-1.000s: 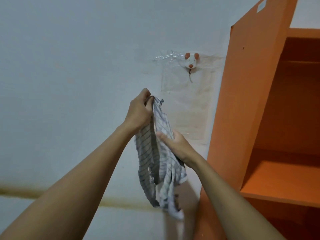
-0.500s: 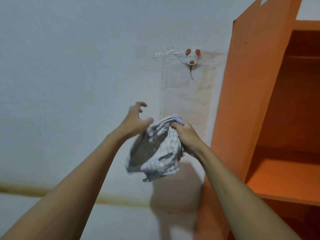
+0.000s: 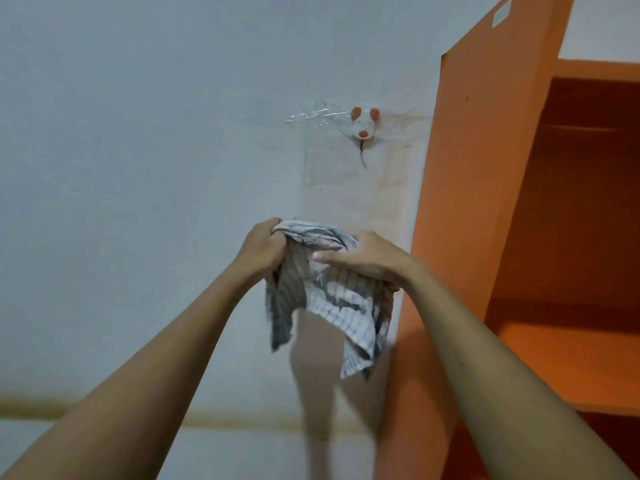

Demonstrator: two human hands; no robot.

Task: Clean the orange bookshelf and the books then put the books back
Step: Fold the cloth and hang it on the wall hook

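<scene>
Pale grey wall (image 3: 138, 168): fills the left and centre of the frame, with a yellowish band low down.
Left hand (image 3: 263, 251): at centre frame, with its fingers curled tight round the bunched upper left edge of the cloth.
Checked cloth (image 3: 329, 303): held in the air between both hands, in front of the wall and just left of the bookshelf; its loose ends hang below the hands.
Cloth handling: it looks light, soft and limp, so it will likely flop and fold. It is probably best gathered into a pad in the palm rather than held by a corner.
Mouse-shaped hook (image 3: 363, 125): on the wall above the hands, under clear tape.
Right hand (image 3: 367, 261): its thumb lies across the front of the cloth and its other fingers curl into the folds, gripping the upper right part.
Orange bookshelf (image 3: 478, 202): at the right of the frame, with its side panel toward the camera and a shelf board (image 3: 568, 362) at lower right. Neither hand nor the cloth touches it.
Books: none in view.
</scene>
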